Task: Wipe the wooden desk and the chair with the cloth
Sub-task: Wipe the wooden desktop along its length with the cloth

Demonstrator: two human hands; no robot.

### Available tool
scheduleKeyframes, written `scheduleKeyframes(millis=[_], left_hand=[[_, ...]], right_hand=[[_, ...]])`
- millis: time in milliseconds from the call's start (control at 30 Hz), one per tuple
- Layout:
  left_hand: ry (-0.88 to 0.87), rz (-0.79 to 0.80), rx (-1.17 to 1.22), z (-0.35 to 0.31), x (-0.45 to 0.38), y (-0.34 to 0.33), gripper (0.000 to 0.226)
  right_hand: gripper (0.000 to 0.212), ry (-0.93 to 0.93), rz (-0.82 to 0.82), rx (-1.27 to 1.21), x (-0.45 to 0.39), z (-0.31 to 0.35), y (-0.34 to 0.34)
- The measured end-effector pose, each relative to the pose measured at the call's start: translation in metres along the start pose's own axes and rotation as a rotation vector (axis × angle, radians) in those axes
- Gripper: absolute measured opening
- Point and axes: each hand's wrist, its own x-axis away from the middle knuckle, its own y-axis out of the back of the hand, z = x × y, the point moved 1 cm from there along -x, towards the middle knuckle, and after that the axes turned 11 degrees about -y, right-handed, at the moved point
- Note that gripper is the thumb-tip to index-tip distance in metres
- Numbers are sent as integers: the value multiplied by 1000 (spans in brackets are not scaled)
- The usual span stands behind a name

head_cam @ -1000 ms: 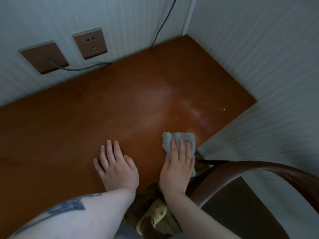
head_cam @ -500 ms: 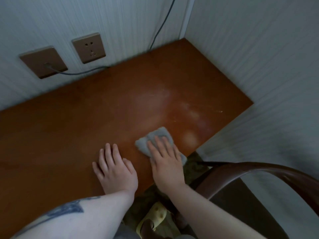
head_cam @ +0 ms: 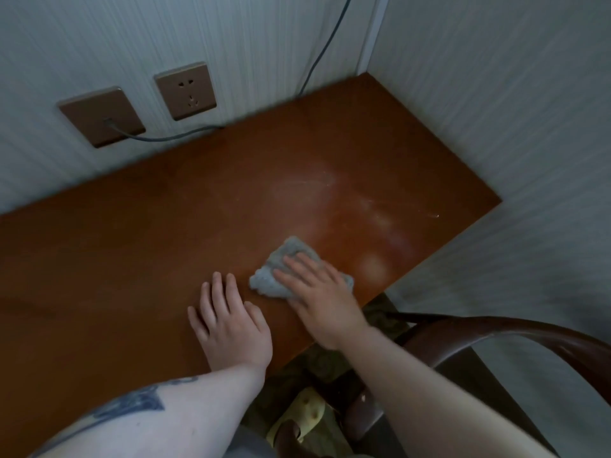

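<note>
Near the table's near edge, the small grey fluffy cloth (head_cam: pixel 281 269) lies under the right hand (head_cam: pixel 317 292), fingers flat to press it; the left hand (head_cam: pixel 228 322), spread flat just left, probably braces on the reddish-brown wooden table (head_cam: pixel 132 242).
</note>
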Motion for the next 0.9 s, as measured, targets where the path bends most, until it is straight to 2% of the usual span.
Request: scheduleKeyframes(millis=[33,133,167,200,233,333,367,400,433,533,567,600,633,733,800,833,867,900], left_hand=[[0,18,0,0,0,0,53],[6,46,-2,1,0,-2,50],[8,47,3,1,0,-2,50],[11,44,4,1,0,-2,50],[13,34,0,1,0,-3,49],[10,-5,-14,0,0,-3,53],[4,-12,-14,0,0,-3,54],[-2,-12,-15,1,0,-3,55],[-5,-6,-19,1,0,-3,56],[-6,6,-23,2,0,-5,57],[-5,7,-23,2,0,-5,57],[-1,8,-23,1,0,-6,57],[3,5,-21,1,-1,-6,57],[3,-26,20,3,-1,-4,58],[-3,-32,53,4,-1,-3,59],[-1,-27,70,6,-2,-3,59],[6,-22,88,7,-1,-3,58],[17,-19,107,8,-1,-3,56]], right_hand=[[51,-100,-50,-2,-3,-18,4],[52,-759,-337,-104,22,-48,1],[51,-882,-382,-133,31,-37,-7],[50,-862,-396,-133,38,-20,-16],[50,-732,-388,-115,40,0,-22],[49,-151,-158,0,19,34,-16],[48,-61,-68,13,7,28,-7],[49,-54,-22,13,-4,16,0],[49,-135,-54,11,-9,0,4],[51,-597,-278,-34,6,-35,-1],[51,-671,-327,-28,16,-29,-7],[51,-663,-337,-24,26,-15,-15],[51,-579,-325,-26,32,3,-20],[50,-83,-73,19,25,46,-20],[49,137,83,31,-4,44,-7],[49,176,113,52,-17,36,-2],[49,139,94,58,-26,27,-1],[49,18,22,38,-28,16,0]])
